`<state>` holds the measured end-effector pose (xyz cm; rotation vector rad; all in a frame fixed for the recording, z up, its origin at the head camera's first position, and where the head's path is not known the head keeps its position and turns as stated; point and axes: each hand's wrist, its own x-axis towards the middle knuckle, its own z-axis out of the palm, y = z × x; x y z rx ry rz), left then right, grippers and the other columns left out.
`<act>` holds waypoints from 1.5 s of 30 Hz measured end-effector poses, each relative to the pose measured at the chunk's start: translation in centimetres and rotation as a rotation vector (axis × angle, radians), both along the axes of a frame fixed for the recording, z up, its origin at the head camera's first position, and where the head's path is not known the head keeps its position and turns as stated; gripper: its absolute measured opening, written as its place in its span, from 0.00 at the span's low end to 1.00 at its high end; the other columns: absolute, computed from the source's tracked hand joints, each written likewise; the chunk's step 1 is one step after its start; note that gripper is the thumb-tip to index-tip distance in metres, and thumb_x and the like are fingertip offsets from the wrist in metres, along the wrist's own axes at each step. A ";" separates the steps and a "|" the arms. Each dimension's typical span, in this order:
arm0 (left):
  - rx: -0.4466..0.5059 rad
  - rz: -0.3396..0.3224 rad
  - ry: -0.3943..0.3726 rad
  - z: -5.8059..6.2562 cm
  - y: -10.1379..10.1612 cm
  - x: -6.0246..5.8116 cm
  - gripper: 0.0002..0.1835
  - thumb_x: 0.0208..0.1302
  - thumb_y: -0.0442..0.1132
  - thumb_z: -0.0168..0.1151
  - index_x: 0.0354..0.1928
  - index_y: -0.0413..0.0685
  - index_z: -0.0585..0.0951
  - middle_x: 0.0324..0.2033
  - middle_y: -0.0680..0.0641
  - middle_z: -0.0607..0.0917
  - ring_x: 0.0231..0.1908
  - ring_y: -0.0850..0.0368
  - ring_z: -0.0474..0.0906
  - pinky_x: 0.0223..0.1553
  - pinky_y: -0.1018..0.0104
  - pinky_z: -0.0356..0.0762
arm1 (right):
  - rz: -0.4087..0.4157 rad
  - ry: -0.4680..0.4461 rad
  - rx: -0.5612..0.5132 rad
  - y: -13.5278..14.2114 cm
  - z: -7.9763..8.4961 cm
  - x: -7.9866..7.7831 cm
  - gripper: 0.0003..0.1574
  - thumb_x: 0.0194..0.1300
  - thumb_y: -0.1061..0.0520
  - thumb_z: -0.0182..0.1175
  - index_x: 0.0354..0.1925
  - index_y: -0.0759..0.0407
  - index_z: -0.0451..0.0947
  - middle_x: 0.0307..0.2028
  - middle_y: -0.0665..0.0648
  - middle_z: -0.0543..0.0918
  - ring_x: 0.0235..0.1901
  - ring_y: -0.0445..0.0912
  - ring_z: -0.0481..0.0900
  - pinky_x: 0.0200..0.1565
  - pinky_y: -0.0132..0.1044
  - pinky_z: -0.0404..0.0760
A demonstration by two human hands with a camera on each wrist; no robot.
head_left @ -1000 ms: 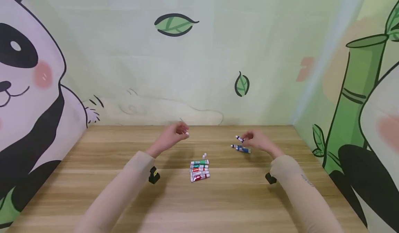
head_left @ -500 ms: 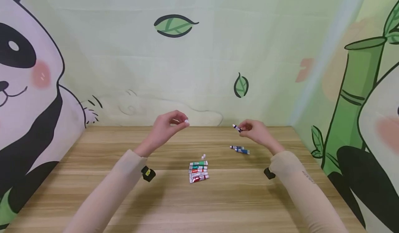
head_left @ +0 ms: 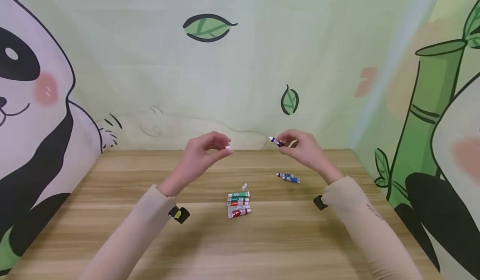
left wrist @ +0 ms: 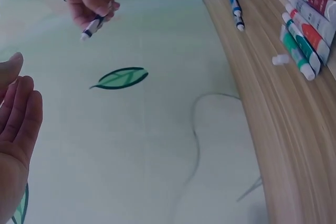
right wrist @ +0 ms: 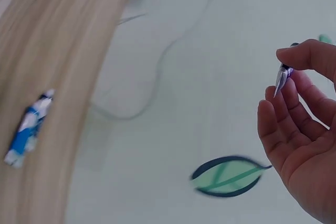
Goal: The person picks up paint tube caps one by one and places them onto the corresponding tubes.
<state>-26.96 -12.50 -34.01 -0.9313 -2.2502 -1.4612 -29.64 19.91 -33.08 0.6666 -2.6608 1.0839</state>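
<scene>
My left hand (head_left: 198, 155), raised over the back of the table, pinches a small white cap (head_left: 228, 147) between thumb and fingertips. Across from it, my right hand (head_left: 304, 150) pinches a small paint tube (head_left: 275, 141) with a dark purple band, its white tip pointing left toward the cap. A gap separates the two hands. In the right wrist view the tube's silvery end (right wrist: 282, 80) shows below the thumb. The left wrist view catches only part of the left hand (left wrist: 18, 124), and the cap is out of sight there.
Below the right hand lie two blue paint tubes (head_left: 291, 180) on the wooden table (head_left: 210, 246). A row of several green, red and silver tubes (head_left: 238, 205) lies nearer the middle, with small white caps (head_left: 244, 186) just behind. A panda-printed backdrop (head_left: 240, 84) rises at the table's back edge.
The right hand has lifted the purple-banded tube up and leftward from beside the blue tubes. The left hand has risen with the cap and shifted slightly right, so the hands are closer.
</scene>
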 end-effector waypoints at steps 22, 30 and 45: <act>0.144 -0.103 -0.044 1.3 1.6 2.7 0.08 0.65 0.36 0.70 0.46 0.47 0.88 0.41 0.48 0.89 0.39 0.55 0.86 0.42 0.61 0.84 | 0.343 0.307 0.012 -5.0 4.6 6.2 0.14 0.61 0.66 0.69 0.46 0.58 0.84 0.41 0.49 0.84 0.38 0.42 0.78 0.42 0.42 0.81; 0.162 -0.128 -0.026 1.6 2.1 3.4 0.09 0.65 0.34 0.69 0.46 0.45 0.88 0.42 0.47 0.89 0.39 0.51 0.87 0.42 0.60 0.84 | 0.363 0.327 -0.011 -5.5 4.1 6.3 0.15 0.59 0.67 0.70 0.45 0.58 0.83 0.40 0.49 0.84 0.36 0.41 0.78 0.40 0.44 0.81; 0.101 -0.053 0.039 1.8 2.1 4.0 0.07 0.65 0.38 0.70 0.43 0.46 0.87 0.38 0.52 0.89 0.37 0.60 0.87 0.41 0.63 0.84 | 0.348 0.353 0.013 -6.0 4.0 6.9 0.14 0.59 0.68 0.70 0.45 0.59 0.84 0.40 0.50 0.83 0.34 0.41 0.77 0.37 0.36 0.80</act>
